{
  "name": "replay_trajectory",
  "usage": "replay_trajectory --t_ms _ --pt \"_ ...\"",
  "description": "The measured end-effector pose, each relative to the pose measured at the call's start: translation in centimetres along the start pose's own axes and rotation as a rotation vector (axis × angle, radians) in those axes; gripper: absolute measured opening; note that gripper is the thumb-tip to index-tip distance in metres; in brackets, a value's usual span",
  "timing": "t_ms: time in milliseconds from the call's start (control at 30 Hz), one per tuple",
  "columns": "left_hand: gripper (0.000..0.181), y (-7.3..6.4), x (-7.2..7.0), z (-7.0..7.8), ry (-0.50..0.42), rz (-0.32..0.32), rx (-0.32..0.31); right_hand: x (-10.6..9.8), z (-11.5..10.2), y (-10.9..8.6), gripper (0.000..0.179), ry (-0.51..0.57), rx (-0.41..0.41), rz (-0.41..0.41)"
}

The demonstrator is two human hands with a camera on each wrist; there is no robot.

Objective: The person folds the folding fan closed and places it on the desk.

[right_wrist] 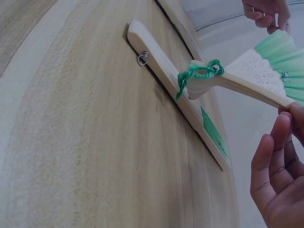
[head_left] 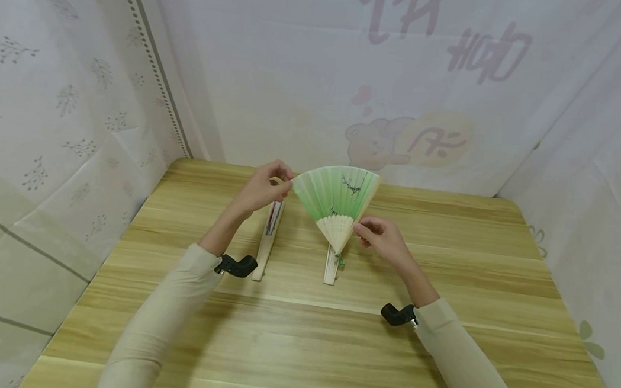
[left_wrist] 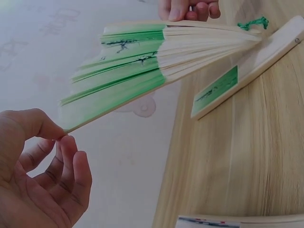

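Note:
A green folding fan (head_left: pixel 337 195) with pale ribs and a dark branch print is spread partway, held up over the table. My left hand (head_left: pixel 266 185) pinches the upper corner of its left edge between thumb and forefinger. On the other edge, my right hand (head_left: pixel 385 239) pinches the outer rib partway up. A green knotted cord (right_wrist: pixel 202 73) hangs at the fan's pivot end. Behind and below it lies a folded fan (right_wrist: pixel 161 71) with a green panel and a small metal ring. Another folded fan (head_left: pixel 265 247), with a dark and red print, lies beneath my left wrist.
The wood-grain table (head_left: pixel 290 347) has rounded far corners. Printed cloth (head_left: pixel 275 67) hangs behind its back edge and along both sides. Black wrist mounts (head_left: pixel 239 265) sit at both cuffs.

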State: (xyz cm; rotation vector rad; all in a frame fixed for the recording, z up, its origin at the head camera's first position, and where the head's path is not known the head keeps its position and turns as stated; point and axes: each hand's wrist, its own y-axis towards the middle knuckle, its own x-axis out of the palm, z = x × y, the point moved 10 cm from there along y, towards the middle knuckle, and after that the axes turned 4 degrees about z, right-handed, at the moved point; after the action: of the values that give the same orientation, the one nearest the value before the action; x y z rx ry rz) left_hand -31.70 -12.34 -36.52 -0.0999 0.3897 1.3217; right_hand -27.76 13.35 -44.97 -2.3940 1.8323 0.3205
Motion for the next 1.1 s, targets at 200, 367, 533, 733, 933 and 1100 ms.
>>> replay_trajectory --t_ms 200,367,533,733,933,1100 --pt "0.011 0.3 0.4 0.6 -0.009 0.020 0.020 0.1 -0.1 0.1 0.022 -0.003 0.005 -0.003" --pt "0.012 0.4 0.7 1.0 -0.033 0.033 0.010 0.1 -0.2 0.2 0.021 -0.009 -0.016 0.002" --pt "0.013 0.7 1.0 1.0 -0.037 0.046 0.003 0.1 -0.3 0.1 0.021 -0.008 -0.033 0.004" --pt "0.011 1.0 1.3 1.2 -0.043 0.070 0.018 0.3 -0.2 0.2 0.020 -0.001 -0.024 -0.007" --pt "0.011 1.0 1.6 1.2 -0.096 0.078 0.017 0.3 -0.7 0.1 0.021 -0.024 -0.032 -0.005" --pt "0.012 1.2 1.9 1.4 -0.120 0.083 0.028 0.5 -0.7 0.1 0.021 -0.032 -0.035 -0.007"
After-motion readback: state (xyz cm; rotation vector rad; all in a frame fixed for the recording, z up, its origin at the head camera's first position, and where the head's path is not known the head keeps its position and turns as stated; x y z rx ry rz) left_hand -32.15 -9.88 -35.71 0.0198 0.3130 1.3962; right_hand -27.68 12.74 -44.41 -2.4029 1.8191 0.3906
